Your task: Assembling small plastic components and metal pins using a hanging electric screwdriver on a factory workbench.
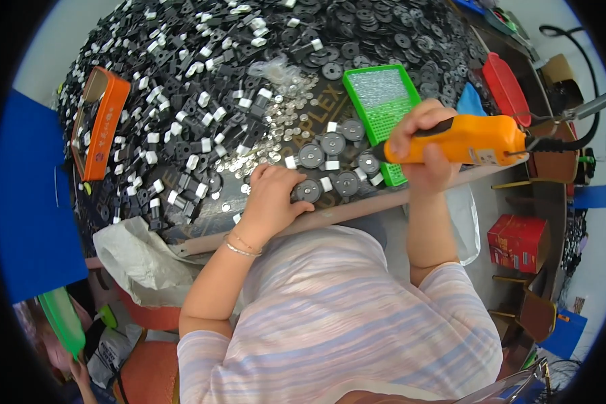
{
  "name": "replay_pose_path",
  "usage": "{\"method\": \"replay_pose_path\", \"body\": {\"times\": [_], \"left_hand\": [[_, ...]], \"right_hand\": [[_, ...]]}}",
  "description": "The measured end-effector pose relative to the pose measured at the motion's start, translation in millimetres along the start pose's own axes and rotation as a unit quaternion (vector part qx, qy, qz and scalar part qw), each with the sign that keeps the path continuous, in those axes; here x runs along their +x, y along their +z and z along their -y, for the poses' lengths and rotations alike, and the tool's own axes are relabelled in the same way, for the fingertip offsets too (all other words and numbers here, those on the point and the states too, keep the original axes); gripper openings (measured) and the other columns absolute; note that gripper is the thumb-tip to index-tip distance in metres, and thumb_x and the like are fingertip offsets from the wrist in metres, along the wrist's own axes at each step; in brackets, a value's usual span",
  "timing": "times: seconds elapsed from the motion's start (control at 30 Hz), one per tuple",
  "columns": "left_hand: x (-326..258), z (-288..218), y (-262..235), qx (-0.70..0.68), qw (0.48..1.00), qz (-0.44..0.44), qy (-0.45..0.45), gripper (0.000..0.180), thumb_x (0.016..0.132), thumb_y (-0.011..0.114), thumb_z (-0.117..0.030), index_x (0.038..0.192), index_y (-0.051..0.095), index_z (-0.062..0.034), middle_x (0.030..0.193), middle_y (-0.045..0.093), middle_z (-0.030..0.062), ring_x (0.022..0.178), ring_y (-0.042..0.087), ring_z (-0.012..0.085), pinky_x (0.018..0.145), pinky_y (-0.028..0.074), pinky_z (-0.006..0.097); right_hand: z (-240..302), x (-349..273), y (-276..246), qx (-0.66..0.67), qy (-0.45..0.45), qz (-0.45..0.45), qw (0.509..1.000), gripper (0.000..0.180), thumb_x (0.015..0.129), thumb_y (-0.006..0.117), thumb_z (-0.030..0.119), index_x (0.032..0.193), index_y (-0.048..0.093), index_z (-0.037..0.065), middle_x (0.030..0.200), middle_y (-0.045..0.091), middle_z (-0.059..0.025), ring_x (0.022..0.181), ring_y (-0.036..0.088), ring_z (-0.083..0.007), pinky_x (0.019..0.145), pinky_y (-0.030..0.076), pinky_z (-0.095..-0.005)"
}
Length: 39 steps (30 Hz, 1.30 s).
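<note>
My right hand [421,145] is wrapped round an orange electric screwdriver [481,138], held level with its dark nose toward the left. The nose is just above a dark grey round disc part [368,162]. At the table's front edge, my left hand [271,195] has thumb and fingers about another grey disc [308,190]. Several more discs [332,143] with white blocks [332,165] at their sides lie between my hands. Behind my right hand, a green tray [349,87] holds many small silvery pieces, likely screws; part of it is hidden by that hand.
A heap of black parts with white blocks [182,114] covers the left. Loose black discs [397,40] fill the back right. Small silver rounds [276,128] lie mid-table. An orange basket [108,121] stands left, a red tray [505,87] right. A cable [565,145] trails from the screwdriver.
</note>
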<state>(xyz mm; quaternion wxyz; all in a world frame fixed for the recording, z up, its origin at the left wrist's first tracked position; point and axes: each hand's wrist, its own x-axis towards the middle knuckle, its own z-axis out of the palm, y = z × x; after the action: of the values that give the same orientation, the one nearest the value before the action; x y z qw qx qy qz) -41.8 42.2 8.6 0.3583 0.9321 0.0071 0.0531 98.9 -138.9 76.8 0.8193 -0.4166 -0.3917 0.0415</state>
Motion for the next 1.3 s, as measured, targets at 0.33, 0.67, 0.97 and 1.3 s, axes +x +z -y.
{"method": "replay_pose_path", "body": {"times": [0.33, 0.67, 0.97, 1.3], "left_hand": [[1.2, -2.3, 0.8, 0.026, 1.000, 0.001, 0.006, 0.046, 0.054, 0.079, -0.020, 0.094, 0.062, -0.0057, 0.092, 0.061, 0.0065, 0.096, 0.053, 0.0233, 0.097, 0.028, 0.041], [0.6, -1.8, 4.1, 0.030, 0.999, -0.015, 0.019, 0.047, 0.053, 0.080, -0.020, 0.094, 0.061, -0.0063, 0.093, 0.061, 0.0062, 0.095, 0.054, 0.0239, 0.096, 0.029, 0.041], [-1.7, -0.5, 3.4, 0.030, 0.999, -0.014, 0.021, 0.048, 0.054, 0.079, -0.019, 0.096, 0.061, -0.0055, 0.094, 0.061, 0.0064, 0.097, 0.053, 0.0233, 0.097, 0.028, 0.041], [-4.2, -2.0, 3.5, 0.023, 0.999, -0.020, 0.016, 0.046, 0.057, 0.078, -0.018, 0.097, 0.061, -0.0054, 0.094, 0.061, 0.0064, 0.096, 0.053, 0.0224, 0.097, 0.028, 0.041]], "right_hand": [[6.5, -31.3, -50.2, -0.112, -0.017, -0.116, 0.987, 0.020, 0.075, 0.058, -0.003, 0.093, 0.049, -0.004, 0.083, 0.050, -0.0120, 0.055, 0.052, -0.0133, 0.050, 0.045, -0.0229], [-2.0, -32.6, -52.6, -0.117, -0.008, -0.118, 0.986, 0.020, 0.073, 0.056, -0.006, 0.091, 0.049, -0.004, 0.082, 0.050, -0.0112, 0.055, 0.052, -0.0127, 0.048, 0.045, -0.0231], [0.2, -30.3, -49.9, -0.133, -0.002, -0.108, 0.985, 0.019, 0.075, 0.058, -0.003, 0.091, 0.049, -0.002, 0.082, 0.049, -0.0108, 0.056, 0.052, -0.0138, 0.048, 0.045, -0.0236], [5.6, -20.0, 24.9, -0.024, 0.025, 0.003, 0.999, 0.035, 0.078, 0.066, 0.028, 0.094, 0.048, 0.002, 0.084, 0.048, -0.0104, 0.055, 0.052, -0.0165, 0.049, 0.043, -0.0289]]}}
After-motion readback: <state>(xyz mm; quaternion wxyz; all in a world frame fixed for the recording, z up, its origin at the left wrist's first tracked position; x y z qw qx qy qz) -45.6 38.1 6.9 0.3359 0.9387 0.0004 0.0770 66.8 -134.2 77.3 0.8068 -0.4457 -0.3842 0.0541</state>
